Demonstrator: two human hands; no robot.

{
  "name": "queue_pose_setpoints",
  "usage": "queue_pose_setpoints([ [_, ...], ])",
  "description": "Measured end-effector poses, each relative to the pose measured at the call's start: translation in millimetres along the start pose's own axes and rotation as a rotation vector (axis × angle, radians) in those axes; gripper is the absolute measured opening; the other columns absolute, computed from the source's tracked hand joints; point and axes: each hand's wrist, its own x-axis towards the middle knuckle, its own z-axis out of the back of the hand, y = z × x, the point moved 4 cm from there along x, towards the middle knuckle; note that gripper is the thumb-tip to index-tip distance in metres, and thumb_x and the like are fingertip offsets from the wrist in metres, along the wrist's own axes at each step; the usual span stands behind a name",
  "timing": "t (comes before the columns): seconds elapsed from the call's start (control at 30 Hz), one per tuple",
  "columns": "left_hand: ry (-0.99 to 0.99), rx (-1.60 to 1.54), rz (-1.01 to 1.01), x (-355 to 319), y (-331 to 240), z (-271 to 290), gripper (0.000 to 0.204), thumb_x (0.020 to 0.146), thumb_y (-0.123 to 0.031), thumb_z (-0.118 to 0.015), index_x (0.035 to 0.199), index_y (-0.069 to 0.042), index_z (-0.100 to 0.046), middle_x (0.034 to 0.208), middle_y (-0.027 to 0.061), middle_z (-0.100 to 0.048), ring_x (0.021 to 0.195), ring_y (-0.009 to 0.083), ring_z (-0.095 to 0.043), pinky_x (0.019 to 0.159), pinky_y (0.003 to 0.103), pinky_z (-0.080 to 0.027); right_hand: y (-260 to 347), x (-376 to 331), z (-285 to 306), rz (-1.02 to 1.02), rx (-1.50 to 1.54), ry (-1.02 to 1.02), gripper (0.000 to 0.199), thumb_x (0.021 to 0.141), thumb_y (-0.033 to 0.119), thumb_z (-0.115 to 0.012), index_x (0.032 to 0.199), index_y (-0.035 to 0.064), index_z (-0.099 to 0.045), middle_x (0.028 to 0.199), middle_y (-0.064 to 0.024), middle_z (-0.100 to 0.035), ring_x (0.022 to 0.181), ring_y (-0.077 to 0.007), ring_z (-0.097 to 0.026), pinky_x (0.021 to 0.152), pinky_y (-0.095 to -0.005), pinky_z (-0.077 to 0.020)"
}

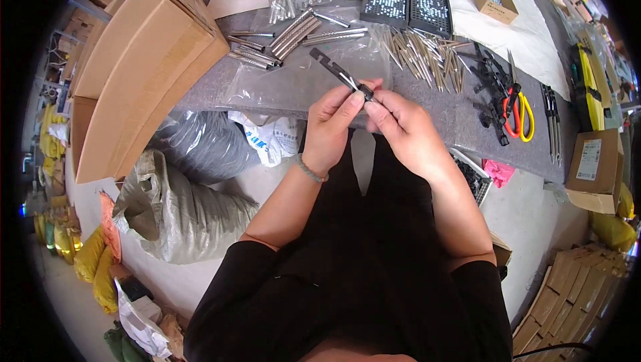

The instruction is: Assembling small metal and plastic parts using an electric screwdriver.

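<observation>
In front of my body, at the near edge of the bench, both hands meet on a dark, narrow piece with a notched black arm (327,62) that points up and left. A thin shiny metal rod (348,82) lies along it. My left hand (334,120) pinches the piece between thumb and fingers. Close against it, my right hand (405,125) grips the black end (365,91); its fingertips are partly hidden. Right of the hands lie a heap of thin metal rods (427,58) and several black notched parts (493,92). Metal tubes (294,36) rest beyond, to the left.
A tall cardboard box (143,62) stands at the left bench edge. Scissors (517,105) with red and yellow handles lie at the right, beside dark screwdriver-like tools (552,122). Black trays of small metal pieces (407,5) sit at the back. A woven sack (183,208) is on the floor.
</observation>
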Motion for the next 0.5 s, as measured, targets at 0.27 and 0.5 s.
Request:
queue_pose_setpoints([
  [0.27, 0.031, 0.000, -0.028, -2, -1, -4, 0.027, 0.095, -0.010, -0.045, 0.116, 0.003, -0.056, 0.125, 0.0202, -0.053, 0.110, 0.0238, -0.055, 0.096, 0.037, -0.043, 20, -6, -1, 0.134, -0.296, -0.121, 0.025, 0.088, 0.027, -0.057, 0.103, 0.0076, -0.060, 0.071, -0.0104, -0.060, 0.059, -0.0286, -0.061, 0.051, -0.0379, -0.0482],
  [0.5, -0.078, -0.059, -0.036, -3, -1, -8, 0.027, 0.095, -0.010, -0.046, 0.115, 0.004, -0.056, 0.126, 0.0193, -0.053, 0.108, 0.0229, -0.056, 0.095, 0.035, -0.044, 25, -7, -2, 0.188, -0.558, -0.158, 0.028, 0.085, 0.026, -0.062, 0.107, 0.0090, -0.062, 0.070, -0.0065, -0.059, 0.056, -0.0244, -0.060, 0.048, -0.0350, -0.0461],
])
